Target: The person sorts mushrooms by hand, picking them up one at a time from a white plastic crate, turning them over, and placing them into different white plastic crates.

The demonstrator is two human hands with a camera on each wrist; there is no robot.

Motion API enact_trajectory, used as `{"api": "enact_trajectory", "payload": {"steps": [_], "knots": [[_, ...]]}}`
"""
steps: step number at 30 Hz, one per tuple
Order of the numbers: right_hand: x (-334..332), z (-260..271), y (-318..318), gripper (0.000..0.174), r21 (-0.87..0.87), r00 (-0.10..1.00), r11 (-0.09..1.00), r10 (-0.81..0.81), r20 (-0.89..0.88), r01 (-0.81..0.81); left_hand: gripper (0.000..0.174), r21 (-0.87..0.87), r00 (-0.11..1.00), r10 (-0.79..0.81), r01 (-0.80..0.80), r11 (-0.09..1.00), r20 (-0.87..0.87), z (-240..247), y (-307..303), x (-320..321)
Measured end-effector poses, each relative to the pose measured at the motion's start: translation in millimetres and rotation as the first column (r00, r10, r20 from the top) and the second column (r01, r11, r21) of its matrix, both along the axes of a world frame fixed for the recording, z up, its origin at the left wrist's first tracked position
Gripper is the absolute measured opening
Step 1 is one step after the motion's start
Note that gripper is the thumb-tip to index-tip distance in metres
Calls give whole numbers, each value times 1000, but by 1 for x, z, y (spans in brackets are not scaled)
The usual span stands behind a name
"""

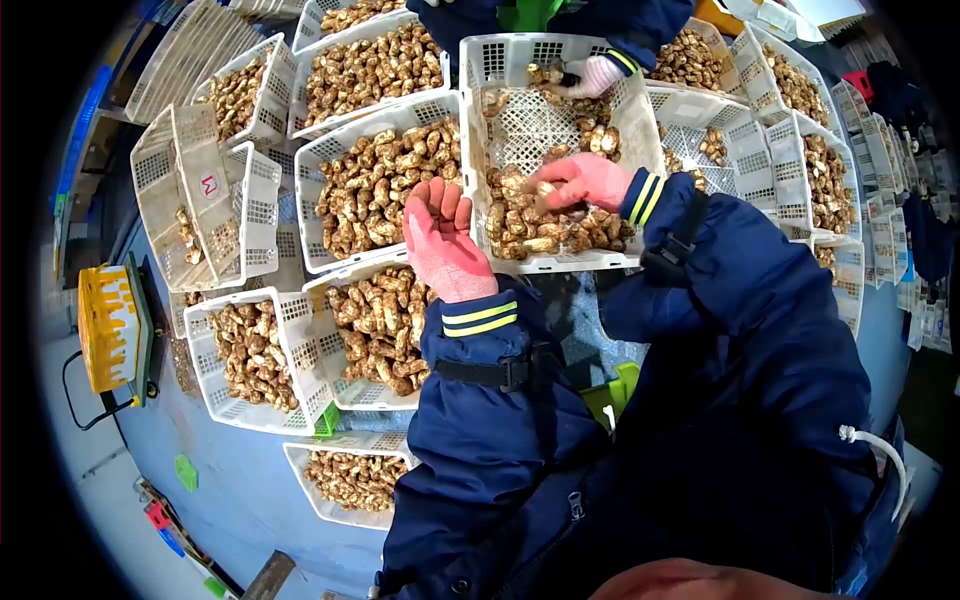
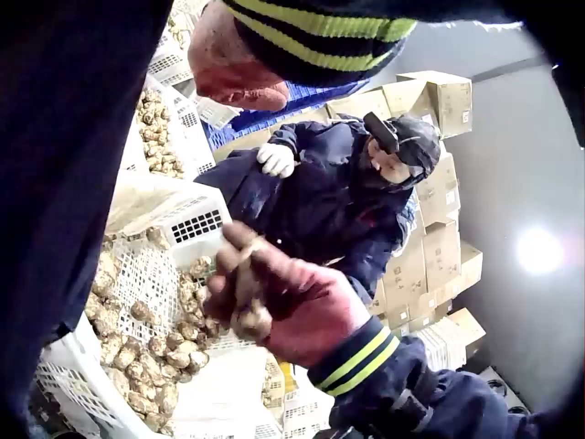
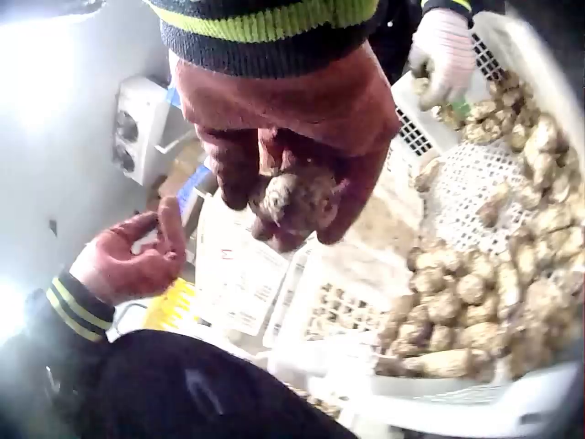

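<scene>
My right hand (image 1: pixel 590 183), in a pink glove, pinches a brown-and-white mushroom (image 3: pixel 297 201) above the near part of the middle white crate (image 1: pixel 565 263). In the right wrist view, fingers and thumb curl round the mushroom. A heap of mushrooms (image 1: pixel 515 235) lies at the crate's near end, with bare mesh behind. My left hand (image 1: pixel 447 250), gloved alike, hovers palm up at the crate's left side, fingers loosely bent and nothing in them. At the crate's far end, another person's white-gloved hand (image 1: pixel 596 76) is among mushrooms.
White crates of mushrooms stand close by on the left (image 1: pixel 385 190) and right (image 1: pixel 725 150). Another crate (image 1: pixel 350 480) is at lower left. A yellow crate (image 1: pixel 108 325) stands on a cart farther left. Cardboard boxes (image 2: pixel 430 256) are stacked behind the other person.
</scene>
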State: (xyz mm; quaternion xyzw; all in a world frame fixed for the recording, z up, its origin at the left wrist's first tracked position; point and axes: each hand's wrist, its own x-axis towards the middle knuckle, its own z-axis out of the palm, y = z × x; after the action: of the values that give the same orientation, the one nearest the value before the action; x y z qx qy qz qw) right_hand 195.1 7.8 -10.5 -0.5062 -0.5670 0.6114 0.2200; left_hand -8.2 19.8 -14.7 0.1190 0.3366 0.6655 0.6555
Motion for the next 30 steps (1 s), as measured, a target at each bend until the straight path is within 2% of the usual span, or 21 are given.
{"api": "enact_trajectory", "payload": {"steps": [1,3,4,6,7,8,9,10,11,12,14,17,19,20,21,23,24,25,27,29,30], "knots": [[10,-9,2,41,37,955,988,137,262,-152,29,-6,1000,2,-2,1000,5,0,-1,-1],[15,-31,1,36,-77,882,997,52,469,-18,29,40,1000,-10,10,999,7,2,0,0],[13,-38,11,37,-41,780,997,77,621,-66,30,-14,1000,12,-12,1000,0,4,-1,2],[5,-72,49,33,224,943,945,-281,180,239,29,-15,1000,0,0,1000,17,6,-1,1],[-17,-37,68,31,-136,848,906,-422,-319,400,28,-12,999,-13,13,1000,34,4,0,-1],[-38,-8,90,29,-255,643,806,-584,-496,534,25,17,998,-33,32,999,55,1,1,-3],[-40,-6,107,29,-142,601,742,-625,-497,655,23,53,995,-59,55,997,81,1,2,-4],[-35,-20,126,35,-5,802,825,-550,-233,565,23,43,994,-57,54,998,90,2,3,-6],[-31,-42,141,41,94,899,901,-431,73,424,23,36,993,-55,51,998,102,4,3,-6],[-28,-78,142,37,267,856,962,-182,484,53,25,-10,998,-9,10,1000,67,4,1,-5],[-26,-102,123,38,122,508,923,87,857,-365,25,44,994,-49,45,998,94,0,4,-6],[-45,-123,83,49,-96,281,908,225,933,-408,27,75,993,-100,94,993,69,-2,3,-3],[-41,-173,76,49,-37,380,922,195,904,-385,27,-20,998,-51,51,998,30,5,0,-1],[-43,-171,76,50,-27,330,900,187,925,-434,27,-19,999,-45,45,999,26,3,1,-3],[-41,-168,69,47,154,361,871,28,932,-466,27,5,997,-61,60,998,36,0,1,-3],[-32,-130,76,46,-39,595,969,180,784,-242,27,34,995,-82,80,996,52,-2,1,-3],[-20,-123,74,45,33,800,988,103,591,-151,28,14,997,-67,67,998,36,-1,0,-3],[-11,-117,65,49,-211,984,965,-131,120,154,28,-4,999,-50,50,999,21,1,0,-2],[3,-91,44,51,-439,870,869,-385,-307,229,28,18,999,-42,42,999,21,0,1,-1],[18,-62,25,54,-367,825,922,-303,-476,127,28,4,996,-69,69,998,51,-4,3,-2],[10,-35,16,52,-375,843,907,-348,-410,192,28,66,992,-96,91,994,77,-7,4,-2]]}}
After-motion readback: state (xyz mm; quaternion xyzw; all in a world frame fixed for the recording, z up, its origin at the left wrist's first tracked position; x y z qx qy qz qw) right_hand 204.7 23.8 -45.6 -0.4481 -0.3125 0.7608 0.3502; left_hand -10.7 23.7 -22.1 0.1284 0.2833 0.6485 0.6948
